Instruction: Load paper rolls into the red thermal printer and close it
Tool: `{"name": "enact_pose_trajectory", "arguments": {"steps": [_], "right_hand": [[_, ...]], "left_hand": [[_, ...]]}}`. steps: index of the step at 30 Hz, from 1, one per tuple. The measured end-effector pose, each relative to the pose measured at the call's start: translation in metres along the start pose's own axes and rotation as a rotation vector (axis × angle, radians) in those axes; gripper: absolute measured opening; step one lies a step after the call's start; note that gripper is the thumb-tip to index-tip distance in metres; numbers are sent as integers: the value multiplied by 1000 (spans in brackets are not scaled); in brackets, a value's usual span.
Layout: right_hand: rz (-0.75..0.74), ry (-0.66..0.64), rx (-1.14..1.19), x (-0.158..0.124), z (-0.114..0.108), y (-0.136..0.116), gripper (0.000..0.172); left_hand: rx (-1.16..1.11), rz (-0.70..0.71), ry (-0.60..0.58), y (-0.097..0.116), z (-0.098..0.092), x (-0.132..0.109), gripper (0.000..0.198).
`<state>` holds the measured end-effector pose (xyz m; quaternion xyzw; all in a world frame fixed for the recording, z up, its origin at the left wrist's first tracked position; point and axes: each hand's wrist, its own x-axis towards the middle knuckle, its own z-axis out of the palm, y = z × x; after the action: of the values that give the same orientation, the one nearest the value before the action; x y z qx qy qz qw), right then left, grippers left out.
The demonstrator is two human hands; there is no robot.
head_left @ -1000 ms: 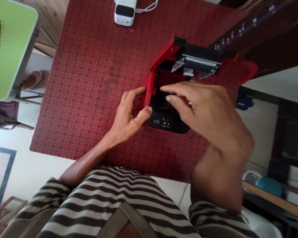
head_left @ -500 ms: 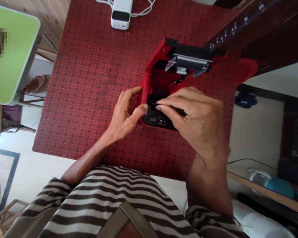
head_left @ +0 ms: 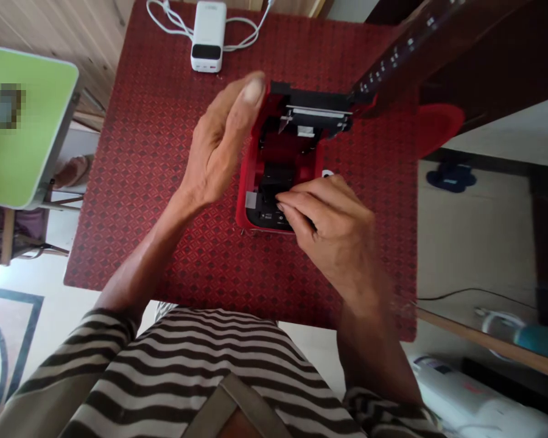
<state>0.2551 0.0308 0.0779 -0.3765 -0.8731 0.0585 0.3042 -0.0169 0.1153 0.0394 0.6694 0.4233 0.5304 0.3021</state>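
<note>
A red and black machine (head_left: 244,201) that looks like a small label printer stands on the table with its lid (head_left: 317,100) raised. My left hand (head_left: 217,143) is at the lid's left side, thumb and fingers stretched out, with some fingers partly hidden. My right hand (head_left: 335,228) reaches into the front of the machine from the right. Its thumb and index finger are pinched together at a black part (head_left: 276,176) inside. What lies between the fingertips is too dark and small to make out.
A patterned red cloth covers the table (head_left: 155,182). At its far side lies a white power bank (head_left: 209,36) with a white cable (head_left: 244,45). A dark glossy panel (head_left: 406,55) slants in at the upper right. A green folding table (head_left: 31,140) stands to the left.
My left hand has moved up from the machine's front left edge to the raised lid. My right hand remains pinched inside the machine. The view has shifted slightly.
</note>
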Motion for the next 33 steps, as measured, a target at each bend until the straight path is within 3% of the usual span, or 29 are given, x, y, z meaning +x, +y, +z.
{"name": "enact_pose_trajectory", "arguments": {"steps": [1,5,9,13,17,22,27,33], "right_hand": [[-16,9,-12,0,0,0,20],[-4,59,-47,-2,4,-7,24],[8,33,-89,-5,2,-12,26],[-41,32,-204,-7,-2,-12,26],[-63,84,-288,-10,0,-12,27],[-88,102,-352,-17,7,-14,28],[-3,95,-386,-26,12,-16,29],[11,117,-393,-32,14,-13,31]], "left_hand": [[10,22,-36,-3,0,8,83],[21,88,17,-8,1,25,79],[114,174,-34,13,1,28,69],[134,230,-100,30,4,26,70],[149,165,-78,36,5,16,70],[309,138,-131,48,0,-4,68],[355,250,-172,52,0,-28,62],[444,300,-181,42,2,-51,54]]}}
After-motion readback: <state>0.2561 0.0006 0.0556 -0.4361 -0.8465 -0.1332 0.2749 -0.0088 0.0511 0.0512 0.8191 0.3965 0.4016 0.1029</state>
